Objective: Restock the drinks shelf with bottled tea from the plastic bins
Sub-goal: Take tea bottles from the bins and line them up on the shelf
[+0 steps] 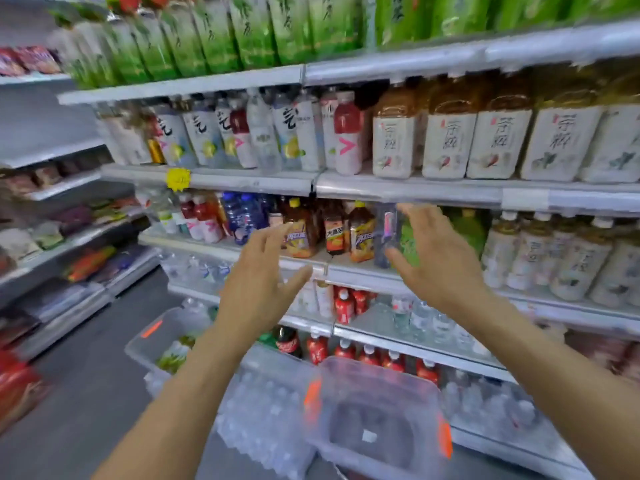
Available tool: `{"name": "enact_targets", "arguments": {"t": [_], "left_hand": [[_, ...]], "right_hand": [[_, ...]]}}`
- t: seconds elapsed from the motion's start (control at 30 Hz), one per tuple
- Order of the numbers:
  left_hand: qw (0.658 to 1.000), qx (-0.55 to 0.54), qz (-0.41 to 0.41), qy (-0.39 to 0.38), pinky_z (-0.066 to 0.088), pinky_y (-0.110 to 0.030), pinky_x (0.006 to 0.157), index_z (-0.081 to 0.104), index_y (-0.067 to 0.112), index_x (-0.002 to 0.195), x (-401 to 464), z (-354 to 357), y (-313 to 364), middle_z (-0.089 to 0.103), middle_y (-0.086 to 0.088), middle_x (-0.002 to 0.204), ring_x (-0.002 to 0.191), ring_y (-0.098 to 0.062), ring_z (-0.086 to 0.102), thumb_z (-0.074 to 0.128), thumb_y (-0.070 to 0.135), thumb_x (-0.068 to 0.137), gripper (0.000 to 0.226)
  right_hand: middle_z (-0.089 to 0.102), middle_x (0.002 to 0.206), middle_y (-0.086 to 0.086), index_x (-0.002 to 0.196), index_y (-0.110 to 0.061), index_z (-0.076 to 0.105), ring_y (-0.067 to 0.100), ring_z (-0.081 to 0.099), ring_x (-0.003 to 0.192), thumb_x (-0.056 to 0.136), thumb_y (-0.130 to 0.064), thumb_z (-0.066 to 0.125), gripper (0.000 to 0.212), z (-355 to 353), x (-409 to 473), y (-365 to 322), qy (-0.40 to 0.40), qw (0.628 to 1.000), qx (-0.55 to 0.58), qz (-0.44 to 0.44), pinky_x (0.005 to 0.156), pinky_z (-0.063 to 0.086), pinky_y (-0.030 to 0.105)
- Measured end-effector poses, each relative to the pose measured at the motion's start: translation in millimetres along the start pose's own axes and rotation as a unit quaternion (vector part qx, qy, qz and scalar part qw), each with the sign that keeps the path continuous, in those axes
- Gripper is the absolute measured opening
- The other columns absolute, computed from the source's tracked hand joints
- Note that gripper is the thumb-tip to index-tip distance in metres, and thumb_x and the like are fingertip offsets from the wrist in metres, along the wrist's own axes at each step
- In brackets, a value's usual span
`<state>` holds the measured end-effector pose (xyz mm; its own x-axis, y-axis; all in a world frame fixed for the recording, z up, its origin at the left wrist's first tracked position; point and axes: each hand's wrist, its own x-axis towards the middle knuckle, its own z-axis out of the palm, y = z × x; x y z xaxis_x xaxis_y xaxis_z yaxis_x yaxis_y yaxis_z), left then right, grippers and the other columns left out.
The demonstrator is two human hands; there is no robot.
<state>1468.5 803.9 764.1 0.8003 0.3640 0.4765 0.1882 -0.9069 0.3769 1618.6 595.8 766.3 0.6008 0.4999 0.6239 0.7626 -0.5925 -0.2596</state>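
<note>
Both my hands are raised in front of the middle drinks shelf (360,271). My left hand (258,282) is spread with straight fingers and holds nothing, just short of the brown tea bottles (299,230). My right hand (436,254) is also spread and empty, close to a green-labelled bottle (408,242) and a clear bottle (388,233) on that shelf. Below my arms a clear plastic bin (377,410) with orange clips looks empty. A second clear bin (162,341) at the lower left holds green-labelled bottles (173,356).
White-labelled tea bottles (450,143) fill the shelf above, and green bottles (214,39) the top shelf. Cola bottles (346,348) and packs of water (266,417) sit low down. A snack rack (52,237) lines the aisle on the left.
</note>
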Motion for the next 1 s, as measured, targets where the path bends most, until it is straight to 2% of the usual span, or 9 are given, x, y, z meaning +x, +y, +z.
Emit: {"name": "enact_targets", "arguments": {"t": [0.1,0.23,0.33,0.47,0.57,0.67,0.77,0.9,1.0], "left_hand": [[0.999,-0.007,-0.043,-0.033,0.040,-0.042,0.104,0.036,0.012,0.152,-9,-1,-61,0.040,-0.011,0.147,0.134,-0.029,0.043,0.066,0.037,0.094,0.070],[0.992,-0.044,-0.104,-0.061,0.042,-0.041,0.103,0.036,0.012,0.152,-9,11,-132,0.043,-0.010,0.147,0.132,-0.028,0.045,0.065,0.035,0.096,0.068],[0.980,-0.079,-0.152,-0.102,0.048,-0.038,0.099,0.035,0.017,0.153,2,22,-187,0.045,-0.008,0.148,0.127,-0.023,0.051,0.066,0.034,0.096,0.067],[0.971,-0.051,-0.194,-0.133,0.046,-0.036,0.098,0.039,0.017,0.150,23,38,-275,0.050,-0.010,0.141,0.123,-0.026,0.055,0.067,0.033,0.095,0.064],[0.962,0.019,-0.206,-0.180,0.045,-0.040,0.101,0.038,0.015,0.151,42,51,-337,0.047,-0.011,0.147,0.130,-0.029,0.051,0.062,0.035,0.098,0.062],[0.949,0.067,-0.224,-0.213,0.048,-0.044,0.097,0.039,0.016,0.150,53,64,-394,0.049,-0.011,0.144,0.126,-0.031,0.054,0.059,0.036,0.098,0.059],[0.929,0.091,-0.251,-0.257,0.045,-0.045,0.102,0.038,0.020,0.150,52,75,-456,0.048,-0.008,0.144,0.130,-0.030,0.050,0.056,0.040,0.098,0.059],[0.905,0.072,-0.306,-0.286,0.043,-0.041,0.106,0.040,0.027,0.150,45,86,-549,0.043,-0.001,0.151,0.137,-0.025,0.044,0.061,0.041,0.095,0.060],[0.883,0.053,-0.329,-0.330,0.041,-0.043,0.109,0.041,0.021,0.149,41,104,-634,0.044,-0.007,0.150,0.137,-0.027,0.045,0.062,0.040,0.096,0.061]], "right_hand": [[0.043,0.136,0.012,0.144,-0.013,0.038,0.033,0.050,0.118,0.093,-0.038,0.060,0.061,46,8,-39,-0.046,0.999,0.007,0.007,0.084,0.049,0.043],[0.041,0.136,0.010,0.143,-0.016,0.035,0.033,0.052,0.115,0.094,-0.037,0.056,0.058,112,24,-70,-0.107,0.994,0.006,0.001,0.075,0.046,0.039],[0.048,0.136,0.008,0.144,-0.020,0.031,0.034,0.057,0.109,0.096,-0.040,0.053,0.057,166,37,-85,-0.146,0.989,0.003,0.007,0.068,0.041,0.038],[0.051,0.131,0.008,0.145,-0.024,0.024,0.033,0.057,0.112,0.096,-0.041,0.051,0.059,246,54,-99,-0.204,0.979,0.015,0.028,0.071,0.043,0.041],[0.048,0.135,0.007,0.145,-0.021,0.030,0.031,0.054,0.119,0.096,-0.039,0.052,0.056,302,74,-115,-0.259,0.965,0.014,0.041,0.077,0.046,0.041],[0.050,0.129,0.010,0.145,-0.017,0.032,0.033,0.054,0.116,0.096,-0.039,0.052,0.057,355,94,-137,-0.307,0.951,0.007,0.043,0.079,0.050,0.042],[0.049,0.133,0.009,0.143,-0.016,0.033,0.031,0.054,0.119,0.096,-0.039,0.052,0.056,407,104,-163,-0.358,0.932,-0.005,0.053,0.081,0.048,0.042],[0.049,0.129,0.007,0.138,-0.018,0.038,0.030,0.055,0.114,0.096,-0.036,0.050,0.047,482,111,-200,-0.412,0.908,0.003,0.077,0.081,0.049,0.040],[0.050,0.132,0.006,0.136,-0.018,0.042,0.028,0.056,0.117,0.096,-0.036,0.049,0.043,555,106,-237,-0.438,0.891,0.032,0.118,0.085,0.047,0.038]]}}
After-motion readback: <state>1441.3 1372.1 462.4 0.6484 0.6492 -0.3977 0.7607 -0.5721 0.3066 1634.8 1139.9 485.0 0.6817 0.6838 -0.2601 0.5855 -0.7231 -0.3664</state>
